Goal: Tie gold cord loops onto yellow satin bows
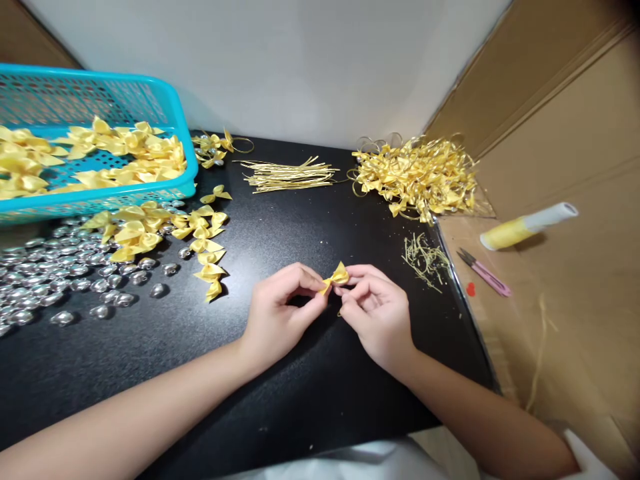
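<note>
A small yellow ribbon bow [338, 275] is held just above the black table, near its front. My left hand [285, 303] pinches the bow's left end between thumb and forefinger. On the other side, my right hand [379, 312] is closed, with its fingertips against the bow's right underside. A short bit of gold twist tie [340, 313] shows beside the right thumb; the rest of it is hidden by the fingers. To the left of my hands, several loose yellow bows [209, 270] lie in a column.
A turquoise basket [187, 157] of bows stands back left, with silver beads [80, 270] before it. Straight gold ties [290, 177] lie at the back. Finished-looking bows with wire loops [420, 173] are heaped back right, near tie clippings [425, 260], pink snips [485, 273] and a tube [527, 227].
</note>
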`<state>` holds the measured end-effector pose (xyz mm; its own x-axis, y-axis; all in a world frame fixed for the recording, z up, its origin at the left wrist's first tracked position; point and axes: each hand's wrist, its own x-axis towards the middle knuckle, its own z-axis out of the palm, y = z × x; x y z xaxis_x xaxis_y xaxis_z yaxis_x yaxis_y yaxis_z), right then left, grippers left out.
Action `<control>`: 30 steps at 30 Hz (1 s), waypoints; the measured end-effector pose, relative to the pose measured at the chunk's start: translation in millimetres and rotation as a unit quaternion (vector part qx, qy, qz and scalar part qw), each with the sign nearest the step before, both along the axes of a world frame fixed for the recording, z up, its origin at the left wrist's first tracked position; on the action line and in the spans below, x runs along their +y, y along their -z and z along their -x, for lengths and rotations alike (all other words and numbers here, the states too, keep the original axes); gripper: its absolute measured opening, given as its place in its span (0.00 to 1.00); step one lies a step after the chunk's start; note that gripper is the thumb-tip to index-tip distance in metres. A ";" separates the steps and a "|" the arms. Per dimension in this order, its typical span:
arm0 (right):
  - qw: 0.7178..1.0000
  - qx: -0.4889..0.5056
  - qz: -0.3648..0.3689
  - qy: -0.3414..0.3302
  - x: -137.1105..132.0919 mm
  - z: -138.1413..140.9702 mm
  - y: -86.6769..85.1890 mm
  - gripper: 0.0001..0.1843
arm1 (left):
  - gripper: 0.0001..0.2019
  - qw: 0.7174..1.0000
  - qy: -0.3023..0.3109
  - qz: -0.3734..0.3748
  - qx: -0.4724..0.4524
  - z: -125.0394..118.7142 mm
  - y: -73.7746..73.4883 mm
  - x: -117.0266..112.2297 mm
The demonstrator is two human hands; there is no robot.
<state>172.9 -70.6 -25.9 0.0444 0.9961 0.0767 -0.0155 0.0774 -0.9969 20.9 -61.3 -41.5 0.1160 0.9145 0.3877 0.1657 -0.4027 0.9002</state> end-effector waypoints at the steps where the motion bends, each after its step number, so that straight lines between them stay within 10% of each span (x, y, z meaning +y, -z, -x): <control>1: 1.000 -0.003 0.000 0.001 -0.2 0.3 -0.2 0.11 | 0.08 1.000 -0.003 -0.012 0.011 0.4 -0.1 0.1; 19: 0.997 -0.065 -0.016 -0.041 0.9 -5.7 3.0 0.09 | 0.08 0.996 -0.013 -0.058 0.062 3.5 -5.6 -1.0; 30: 0.978 -0.185 -0.037 -0.088 1.7 -14.8 -0.8 0.06 | 0.03 0.995 -0.030 0.085 -0.047 0.6 -2.9 -1.0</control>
<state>187.7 -68.9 -25.1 -0.1721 0.9768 0.1274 0.3264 0.1786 -0.9282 20.2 -62.4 -38.7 0.0293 0.9719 0.2335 0.0967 -0.2353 0.9671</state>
